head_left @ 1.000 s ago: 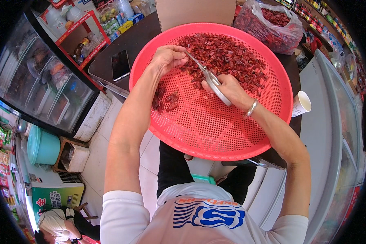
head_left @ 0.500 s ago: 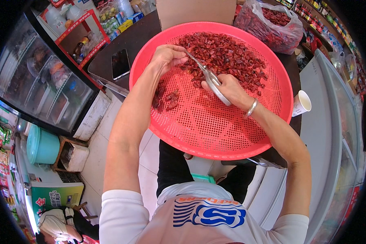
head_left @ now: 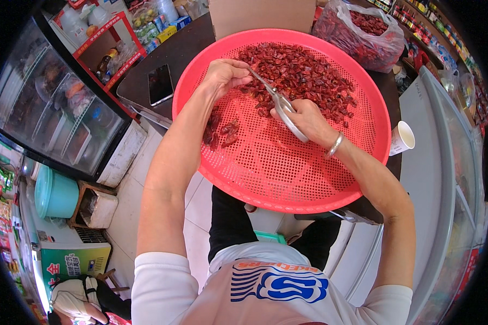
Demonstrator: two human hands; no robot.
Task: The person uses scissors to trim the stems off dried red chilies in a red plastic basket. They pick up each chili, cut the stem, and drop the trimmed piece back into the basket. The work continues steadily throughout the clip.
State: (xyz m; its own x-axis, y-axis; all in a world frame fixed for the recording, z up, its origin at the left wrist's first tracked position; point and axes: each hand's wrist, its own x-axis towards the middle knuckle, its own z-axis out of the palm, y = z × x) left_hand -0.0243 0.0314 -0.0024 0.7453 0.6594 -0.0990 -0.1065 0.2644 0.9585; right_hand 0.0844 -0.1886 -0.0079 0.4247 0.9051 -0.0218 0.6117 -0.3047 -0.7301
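Note:
A wide round red plastic sieve tray [head_left: 265,173] lies in front of me, its far half covered with cut dried red chili pieces [head_left: 303,70]. My right hand [head_left: 309,120], with a bangle at its wrist, is closed round the handles of metal scissors [head_left: 275,93]. The blades point up and left to the fingertips of my left hand [head_left: 225,76], which are pinched together over the tray's left side. What they hold is hidden. A smaller patch of chili pieces [head_left: 229,130] lies below my left hand, partly covered by the forearm.
The tray rests on a dark table [head_left: 135,81] with a phone [head_left: 160,85] at left. Behind stand a cardboard box [head_left: 261,19] and a clear bag of dried chilies [head_left: 358,38]. A paper cup [head_left: 402,138] tilts at right, beside a freezer [head_left: 428,162]. Someone sits at lower left.
Hardly anything differs. Both hands and the scissors keep nearly the same place over the tray.

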